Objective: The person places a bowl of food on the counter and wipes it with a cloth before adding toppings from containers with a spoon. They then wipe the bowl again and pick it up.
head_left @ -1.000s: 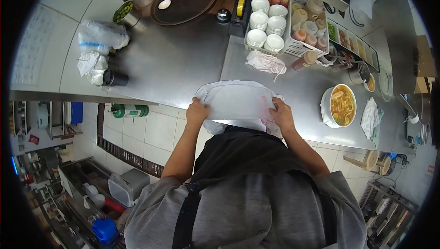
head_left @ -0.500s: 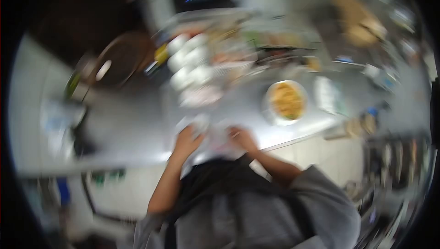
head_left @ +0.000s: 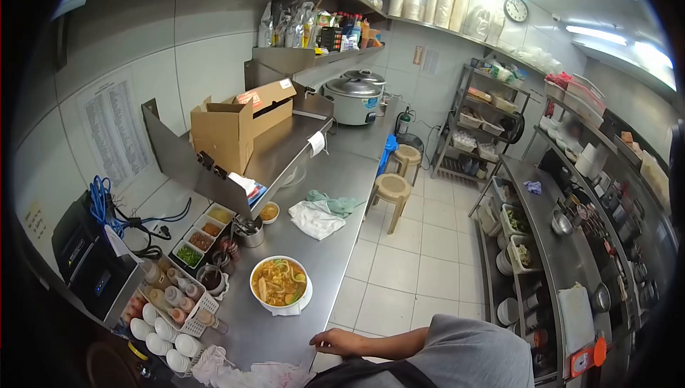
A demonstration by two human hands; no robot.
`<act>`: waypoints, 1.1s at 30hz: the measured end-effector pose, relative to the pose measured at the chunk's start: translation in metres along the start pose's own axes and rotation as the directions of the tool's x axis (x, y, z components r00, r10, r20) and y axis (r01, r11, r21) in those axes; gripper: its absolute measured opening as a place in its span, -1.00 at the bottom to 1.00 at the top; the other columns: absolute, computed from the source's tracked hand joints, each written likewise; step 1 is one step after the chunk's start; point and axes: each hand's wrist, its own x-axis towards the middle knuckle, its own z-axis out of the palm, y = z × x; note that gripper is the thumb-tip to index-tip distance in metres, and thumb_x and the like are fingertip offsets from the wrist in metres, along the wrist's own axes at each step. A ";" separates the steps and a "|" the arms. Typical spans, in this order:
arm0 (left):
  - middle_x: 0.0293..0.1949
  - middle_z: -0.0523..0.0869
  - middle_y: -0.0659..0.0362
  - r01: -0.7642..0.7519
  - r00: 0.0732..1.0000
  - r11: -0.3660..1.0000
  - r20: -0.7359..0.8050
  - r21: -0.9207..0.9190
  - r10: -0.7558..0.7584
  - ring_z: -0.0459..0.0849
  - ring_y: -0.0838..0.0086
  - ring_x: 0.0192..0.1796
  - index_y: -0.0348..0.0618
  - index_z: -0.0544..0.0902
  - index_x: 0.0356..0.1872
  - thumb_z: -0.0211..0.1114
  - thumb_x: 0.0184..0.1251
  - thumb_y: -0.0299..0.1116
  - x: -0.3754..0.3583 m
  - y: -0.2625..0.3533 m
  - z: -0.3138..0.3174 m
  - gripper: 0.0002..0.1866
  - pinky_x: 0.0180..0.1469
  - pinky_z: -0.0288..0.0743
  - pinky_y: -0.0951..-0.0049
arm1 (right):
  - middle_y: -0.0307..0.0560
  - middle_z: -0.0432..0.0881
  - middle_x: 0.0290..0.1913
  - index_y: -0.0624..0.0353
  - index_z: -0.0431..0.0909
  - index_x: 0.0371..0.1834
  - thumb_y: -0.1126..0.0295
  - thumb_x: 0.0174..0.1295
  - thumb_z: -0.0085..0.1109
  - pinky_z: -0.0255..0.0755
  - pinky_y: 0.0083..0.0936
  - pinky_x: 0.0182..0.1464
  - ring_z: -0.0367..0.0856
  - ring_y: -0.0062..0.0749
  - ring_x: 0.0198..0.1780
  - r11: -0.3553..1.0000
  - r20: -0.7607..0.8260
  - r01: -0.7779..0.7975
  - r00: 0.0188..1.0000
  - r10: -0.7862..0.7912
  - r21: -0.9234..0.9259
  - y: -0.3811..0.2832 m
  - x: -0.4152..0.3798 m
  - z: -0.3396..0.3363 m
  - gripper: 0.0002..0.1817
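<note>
At the far left of the steel counter [head_left: 335, 245] a black printer [head_left: 93, 263] stands against the wall. Beside it a white basket [head_left: 187, 316] holds small cups and squeeze bottles. Just past these, at the near edge, a crumpled white cloth [head_left: 250, 375] lies on the steel, partly cut off by the bottom of the view.

A little further along sits the bowl [head_left: 280, 282] of noodle soup. It is full, upright on a white napkin and untouched, close to the counter's edge.

The right hand [head_left: 335, 344] rests at that same edge, near the cloth and the bowl but touching neither. Its fingers lie loosely stretched out and grip nothing that I can see. The left hand is out of sight below the view.

I read this as a pause between grips: the hand is idle on the steel and the head is up, looking down the kitchen. If the bowl is to be lifted, that calls for a short reach forward. It would also need a level grip under the rim, ideally two-handed, since the broth stands high and would slop over at any tilt.

Beyond the bowl a rag [head_left: 317, 218] lies bunched on the counter. To the right, a stool [head_left: 391, 189] stands on the tiled aisle.
</note>
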 end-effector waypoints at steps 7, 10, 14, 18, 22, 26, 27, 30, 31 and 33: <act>-0.05 0.52 0.01 0.078 0.852 0.728 0.424 -0.681 0.306 0.54 0.34 0.02 -0.32 0.31 0.11 0.31 0.00 -0.59 -0.001 0.119 0.065 -0.42 0.04 0.47 0.36 | 0.03 0.45 0.22 0.12 0.22 0.35 0.14 0.10 0.34 0.38 -0.39 0.16 0.43 -0.23 0.22 0.886 -0.192 0.332 0.940 -0.282 0.325 -0.065 0.005 0.001 -0.23; 0.12 0.47 -0.04 0.244 0.594 0.671 0.655 -0.700 0.468 0.55 0.34 0.09 -0.25 0.23 0.28 0.26 0.18 -0.58 -0.035 0.175 0.071 -0.37 0.10 0.47 0.37 | 0.03 0.60 -0.02 0.13 0.24 0.34 0.16 0.12 0.29 0.46 -0.40 -0.01 0.57 -0.30 -0.04 0.911 -0.154 -0.054 0.980 0.127 0.408 -0.034 0.002 -0.005 -0.27; 0.08 0.51 -0.02 0.193 0.644 0.797 0.686 -0.573 0.337 0.57 0.38 0.05 -0.25 0.28 0.26 0.28 0.18 -0.55 -0.022 0.148 0.075 -0.41 0.05 0.48 0.43 | -0.05 0.63 -0.33 0.31 0.57 -0.12 0.40 -0.09 0.20 0.51 -0.45 -0.27 0.59 -0.32 -0.35 0.486 -0.165 -0.189 0.786 0.596 0.853 0.030 -0.044 -0.024 -0.61; -0.02 0.58 0.05 0.018 0.815 0.902 0.529 -0.431 0.236 0.63 0.42 -0.05 -0.20 0.42 0.15 0.31 0.13 -0.54 0.003 0.080 0.067 -0.49 -0.07 0.55 0.46 | -0.04 0.61 -0.33 0.35 0.54 -0.08 0.43 -0.11 0.15 0.44 -0.40 -0.23 0.55 -0.29 -0.31 0.583 -0.496 -0.008 0.515 0.699 0.813 0.117 -0.081 -0.060 -0.57; -0.09 0.64 0.05 0.088 0.941 0.966 0.339 -0.243 -0.001 0.66 0.42 -0.09 -0.19 0.49 0.07 0.33 0.09 -0.52 0.015 0.023 0.034 -0.55 -0.09 0.56 0.43 | 0.05 0.65 -0.24 0.37 0.48 0.07 0.43 -0.01 0.05 0.45 -0.37 -0.13 0.60 -0.24 -0.21 0.939 -0.778 -0.096 0.535 0.329 0.331 0.110 -0.025 -0.175 -0.50; -0.15 0.69 -0.01 -0.108 0.993 0.990 0.062 0.090 0.103 0.68 0.25 -0.07 -0.21 0.54 -0.02 0.36 0.00 -0.39 0.022 -0.014 0.010 -0.56 -0.04 0.54 0.33 | 0.26 0.58 0.01 0.29 0.49 0.11 0.42 0.05 0.18 0.37 -0.28 0.14 0.55 0.06 0.08 0.953 -0.790 -0.217 0.611 -0.038 -0.213 0.141 0.109 -0.252 -0.52; -0.16 0.68 -0.04 -0.066 0.998 0.983 0.028 0.170 0.062 0.66 0.15 -0.11 -0.22 0.55 -0.04 0.34 0.01 -0.30 0.026 -0.018 0.006 -0.56 -0.05 0.52 0.27 | 0.25 0.57 0.03 0.26 0.50 0.10 0.39 0.04 0.22 0.38 -0.27 0.15 0.53 0.08 0.08 0.916 -0.684 -0.199 0.722 -0.103 -0.349 0.156 0.136 -0.260 -0.51; -0.22 0.67 -0.07 0.052 0.995 0.957 -0.098 0.286 -0.025 0.63 0.04 -0.15 -0.25 0.57 -0.10 0.26 0.03 -0.21 0.047 -0.047 0.000 -0.58 -0.06 0.48 0.19 | 0.21 0.56 0.07 0.23 0.50 0.12 0.34 0.08 0.30 0.45 -0.34 0.09 0.57 -0.01 0.06 0.800 -0.630 -0.344 0.775 -0.053 -0.491 0.177 0.180 -0.264 -0.50; -0.21 0.67 -0.07 0.118 0.984 0.952 -0.163 0.282 -0.074 0.64 0.04 -0.14 -0.25 0.57 -0.11 0.26 0.03 -0.20 0.056 -0.057 0.001 -0.58 -0.04 0.48 0.21 | 0.18 0.58 0.05 0.26 0.50 0.12 0.34 0.14 0.26 0.48 -0.38 0.03 0.59 -0.10 0.02 0.935 -0.714 -0.212 0.698 -0.058 -0.284 0.160 0.174 -0.253 -0.54; -0.19 0.68 -0.08 0.222 0.957 0.923 -0.253 0.314 -0.144 0.64 0.05 -0.12 -0.24 0.58 -0.11 0.26 0.03 -0.17 0.082 -0.069 0.011 -0.57 -0.02 0.49 0.23 | 0.11 0.62 -0.02 0.31 0.50 0.10 0.36 0.24 0.17 0.52 -0.49 -0.11 0.63 -0.28 -0.08 0.997 -0.809 0.078 0.587 -0.022 0.029 0.112 0.143 -0.228 -0.61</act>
